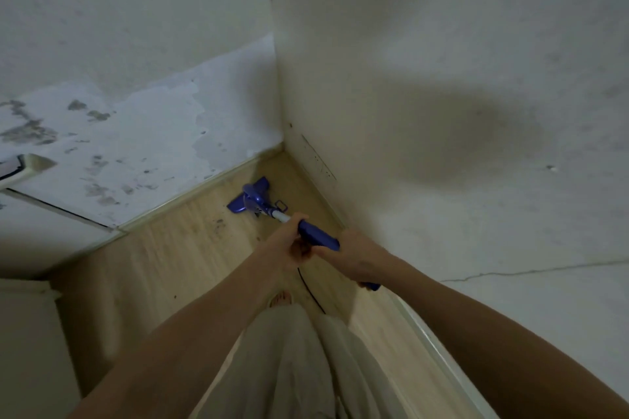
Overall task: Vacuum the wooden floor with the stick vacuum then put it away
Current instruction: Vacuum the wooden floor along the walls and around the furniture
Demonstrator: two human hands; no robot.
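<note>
Head view: the blue stick vacuum [318, 237] slants down ahead of both hands, its floor head [251, 200] resting on the wooden floor [177, 248] near the corner. Left hand [289, 241] grips the upper tube; right hand [354, 257] grips the handle just behind. No writing is legible. A black cord [311, 292] trails below the hands.

Vacuum handle [371, 286] (mostly hidden) under hands [354, 257]
</note>
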